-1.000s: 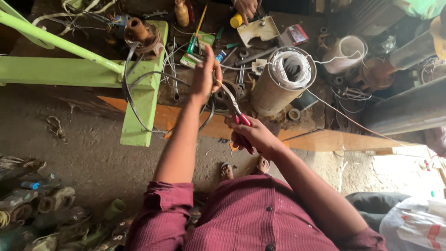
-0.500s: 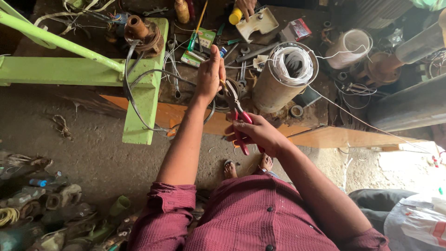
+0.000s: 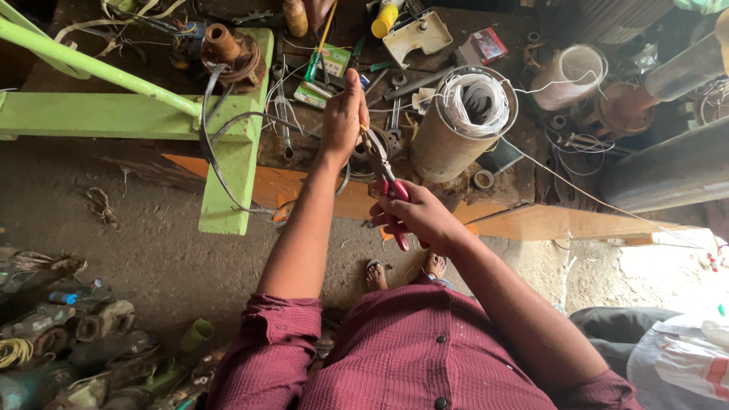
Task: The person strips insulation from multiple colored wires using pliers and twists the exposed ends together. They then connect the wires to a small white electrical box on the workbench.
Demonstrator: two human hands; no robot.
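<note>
This is a repair workshop with a dirt floor (image 3: 152, 250). Beyond the left hand (image 3: 343, 118), a cluttered table (image 3: 531, 220) carries a motor stator (image 3: 456, 121) with white windings, loose wires, tools and a green metal frame (image 3: 114, 114).

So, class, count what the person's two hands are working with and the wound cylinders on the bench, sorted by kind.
Red-handled pliers, held in the right hand: 1
Thin wire pinched by the left hand: 1
Cylinders with white windings: 2
Total: 4
</note>
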